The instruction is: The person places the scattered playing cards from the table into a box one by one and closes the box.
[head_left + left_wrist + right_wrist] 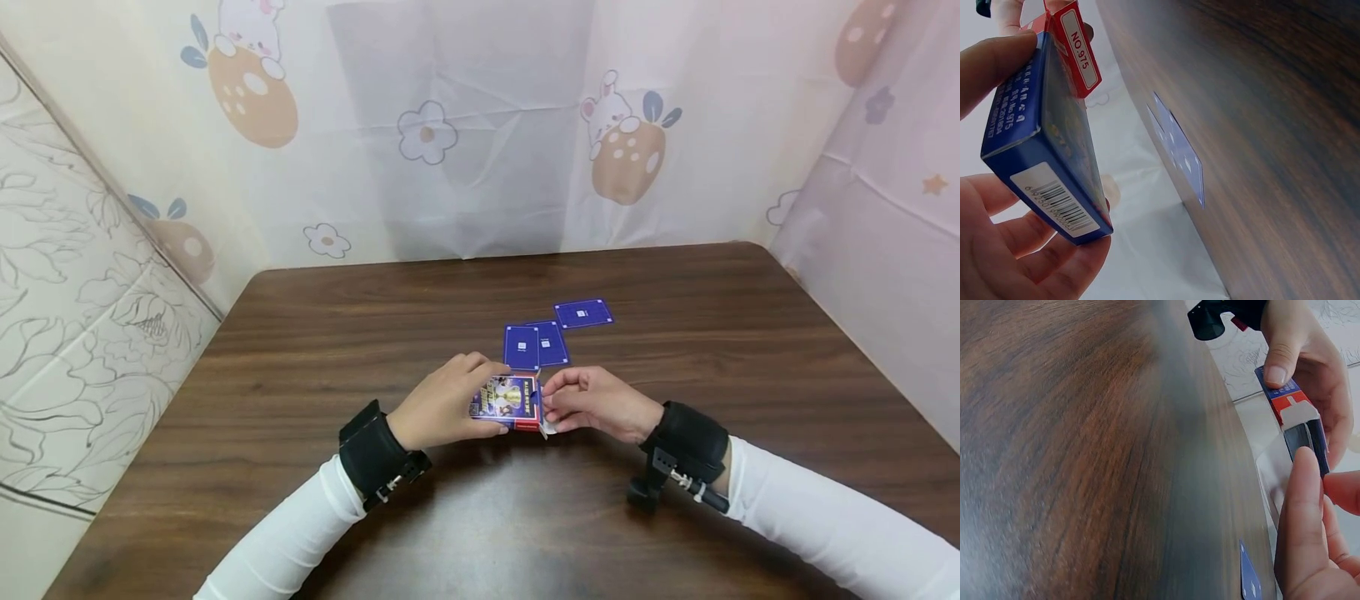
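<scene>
My left hand (444, 402) holds a small blue card box (508, 397) with a gold trophy printed on its face, thumb on one narrow side and fingers on the other. In the left wrist view its barcode end (1057, 201) points towards the camera, and a red flap (1079, 51) sticks out at the far end. My right hand (606, 405) is at the box's open end. The right wrist view has the thumb (1304, 494) at the opening and a finger at the box's edge, pinching there. Dark contents (1297, 440) show inside.
Just beyond the box, two overlapping blue cards (522, 347) lie on the brown wooden table (337, 333). A third blue card (583, 313) lies farther back to the right. A patterned curtain (480, 183) hangs behind the table's far edge.
</scene>
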Action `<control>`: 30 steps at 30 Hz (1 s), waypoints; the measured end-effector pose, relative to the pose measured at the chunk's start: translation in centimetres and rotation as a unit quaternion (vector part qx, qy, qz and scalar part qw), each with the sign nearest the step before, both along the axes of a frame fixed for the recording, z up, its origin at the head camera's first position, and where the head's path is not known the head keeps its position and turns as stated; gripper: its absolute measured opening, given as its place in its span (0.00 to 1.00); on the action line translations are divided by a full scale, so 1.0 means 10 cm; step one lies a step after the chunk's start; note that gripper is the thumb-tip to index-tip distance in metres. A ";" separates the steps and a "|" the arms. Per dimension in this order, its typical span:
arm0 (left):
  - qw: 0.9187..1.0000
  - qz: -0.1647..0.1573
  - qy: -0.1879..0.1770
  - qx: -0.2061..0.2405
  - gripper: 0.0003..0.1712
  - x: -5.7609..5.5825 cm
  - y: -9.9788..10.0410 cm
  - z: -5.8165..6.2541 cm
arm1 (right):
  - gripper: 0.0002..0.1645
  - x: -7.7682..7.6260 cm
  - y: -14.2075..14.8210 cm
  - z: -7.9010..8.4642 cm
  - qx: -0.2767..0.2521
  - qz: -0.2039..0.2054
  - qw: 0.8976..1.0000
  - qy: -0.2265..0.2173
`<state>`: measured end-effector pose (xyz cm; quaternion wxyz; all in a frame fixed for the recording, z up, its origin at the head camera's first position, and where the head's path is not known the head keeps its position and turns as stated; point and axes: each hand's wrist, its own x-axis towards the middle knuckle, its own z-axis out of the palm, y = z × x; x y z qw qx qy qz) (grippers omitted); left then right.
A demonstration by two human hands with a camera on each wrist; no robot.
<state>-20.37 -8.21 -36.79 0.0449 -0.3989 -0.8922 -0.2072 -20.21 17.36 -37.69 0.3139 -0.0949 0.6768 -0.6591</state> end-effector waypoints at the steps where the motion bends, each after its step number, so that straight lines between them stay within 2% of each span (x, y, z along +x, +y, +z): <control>1: 1.000 0.001 0.000 0.001 0.39 0.00 0.00 0.00 | 0.10 0.00 -0.01 0.00 -0.002 0.001 1.000 -0.001; 6: 1.000 0.006 -0.005 0.000 0.39 0.02 -0.02 -0.01 | 0.11 0.00 -0.06 -0.01 -0.012 0.009 1.000 0.000; 9: 1.000 0.008 -0.008 -0.003 0.39 0.02 -0.03 -0.02 | 0.14 -0.02 -0.04 -0.01 -0.001 0.017 1.000 0.015; 13: 1.000 0.011 -0.007 -0.003 0.40 0.01 -0.06 -0.03 | 0.17 -0.16 0.08 0.06 0.059 0.022 0.994 0.087; 15: 1.000 0.015 -0.007 -0.002 0.39 0.01 -0.07 -0.03 | 0.17 -0.29 0.19 0.12 0.108 0.021 0.983 0.149; 17: 1.000 0.021 -0.009 -0.002 0.39 0.01 -0.08 -0.04 | 0.15 -0.46 0.33 0.18 0.164 0.009 0.964 0.210; 19: 1.000 0.025 -0.014 -0.003 0.39 0.01 -0.09 -0.04 | 0.14 -0.64 0.47 0.23 0.224 -0.005 0.938 0.266; 22: 0.999 0.027 -0.022 -0.004 0.39 0.02 -0.10 -0.05 | 0.12 -0.89 0.66 0.25 0.324 -0.022 0.888 0.325; 25: 0.999 0.027 -0.026 -0.003 0.39 0.02 -0.10 -0.05 | 0.15 -1.10 0.79 0.21 0.408 -0.010 0.840 0.358; 26: 0.999 0.026 -0.026 -0.001 0.40 0.02 -0.10 -0.05 | 0.17 -1.16 0.83 0.19 0.426 -0.002 0.828 0.364; 28: 0.999 0.026 -0.025 -0.001 0.40 0.01 -0.11 -0.05 | 0.21 -1.27 0.87 0.14 0.454 0.015 0.812 0.367; 30: 0.999 0.029 -0.026 -0.003 0.40 0.01 -0.12 -0.05 | 0.25 -1.37 0.90 0.08 0.468 0.028 0.802 0.371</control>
